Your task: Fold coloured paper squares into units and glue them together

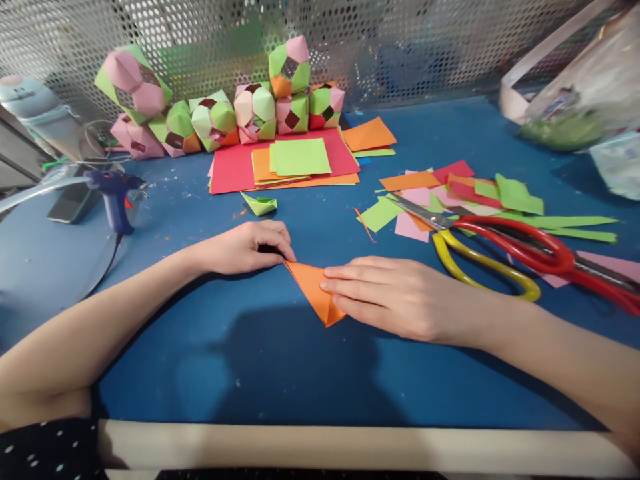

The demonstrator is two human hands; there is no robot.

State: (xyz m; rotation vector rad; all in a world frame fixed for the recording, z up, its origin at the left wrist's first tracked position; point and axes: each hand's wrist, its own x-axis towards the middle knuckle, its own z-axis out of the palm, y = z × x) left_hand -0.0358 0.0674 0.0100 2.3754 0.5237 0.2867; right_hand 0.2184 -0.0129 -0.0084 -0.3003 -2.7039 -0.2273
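Observation:
On the blue table lies an orange sheet of paper (311,285) folded into a triangle, its point toward me. My left hand (245,247) pinches the paper's far left corner between thumb and fingers. Flat across the right part of the triangle rests my right hand (400,297), its fingers stretched out and covering that corner. Just beyond my left hand sits a small folded green paper piece (260,205).
Folded paper balls (255,110) line the back by a perforated metal screen (400,47). Stacked paper sheets (235,167) lie before them. At right are paper scraps (417,197), red-handled scissors (530,243) and a plastic bag (575,100). A glue gun (116,200) stands left.

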